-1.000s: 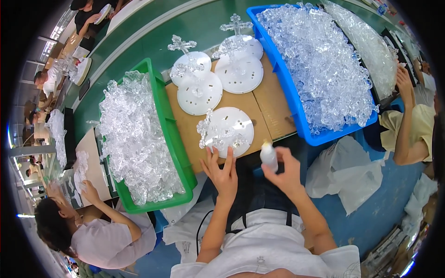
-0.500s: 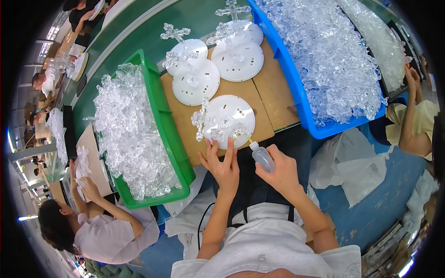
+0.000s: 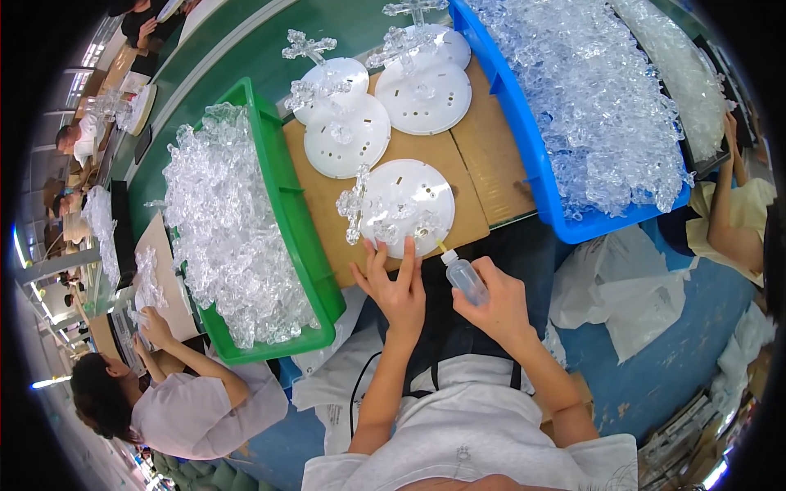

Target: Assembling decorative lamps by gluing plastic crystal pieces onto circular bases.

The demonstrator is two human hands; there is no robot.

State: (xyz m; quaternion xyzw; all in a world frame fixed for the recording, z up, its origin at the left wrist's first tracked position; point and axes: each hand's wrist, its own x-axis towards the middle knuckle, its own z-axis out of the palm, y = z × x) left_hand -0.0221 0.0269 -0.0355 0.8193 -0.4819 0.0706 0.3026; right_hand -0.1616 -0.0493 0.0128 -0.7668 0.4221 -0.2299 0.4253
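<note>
The right hand (image 3: 497, 304) is wrapping its fingers around a small clear squeeze bottle (image 3: 463, 275), tipping its nozzle against the nearest white round disc (image 3: 407, 206) on the brown surface (image 3: 483, 164), while the left hand (image 3: 399, 288) is pressing flat, open fingers on the disc's edge, between the green bin (image 3: 288, 196) and the blue bin (image 3: 524, 139).

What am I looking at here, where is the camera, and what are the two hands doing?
A fisheye camera on a person's head looks down, so straight edges bend. The forearms from the lower edge are that person's own. The left hand presses flat on the near edge of a white round disc that carries clear plastic pieces. The right hand holds a small squeeze bottle, nozzle at the disc's edge. The disc lies on a brown board with more discs, between a green bin and a blue bin of clear parts. Other people work nearby.
</note>
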